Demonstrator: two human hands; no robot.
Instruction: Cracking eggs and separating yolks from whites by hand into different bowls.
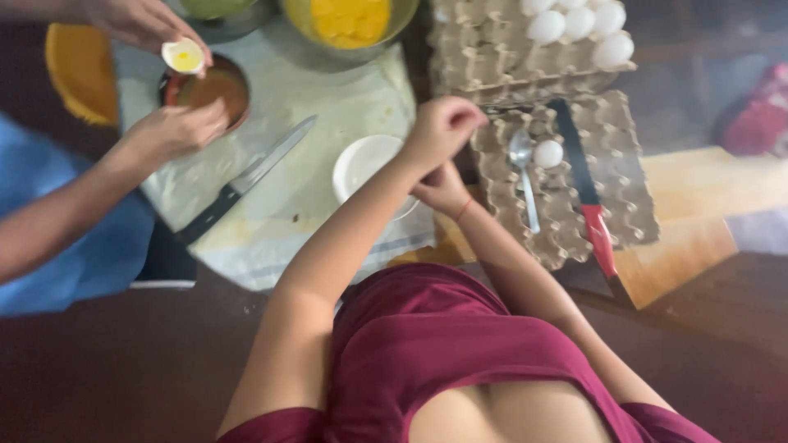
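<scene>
Landmark: small white bowl [364, 164] on the pale cloth [328, 98] covering the tabletop [689, 238].

Nearest the wearer, both forearms cross just right of the bowl. Left hand [442, 129] is curled shut at the bowl's right rim; what it holds is hidden. Right hand [443, 190] sits just below it, touching it, fingers folded in; whether it grips anything cannot be told.

Right of the bowl: a grey cardboard egg tray [624, 164] carrying one white egg [547, 153], a metal spoon [524, 176] and a red-handled knife [584, 180].

Left of the bowl: a black-handled kitchen knife [246, 179] lies diagonally on the cloth.

Further left and beyond: a co-worker's lower hand [174, 131] is closed at the rim of a dark bowl [215, 89]; the co-worker's upper hand [139, 23] holds a half eggshell [184, 56] with yolk above it.

Far side of the bowl: a glass bowl of yolks [350, 20], and to its right a second egg tray [492, 49] with several white eggs [579, 25].
</scene>
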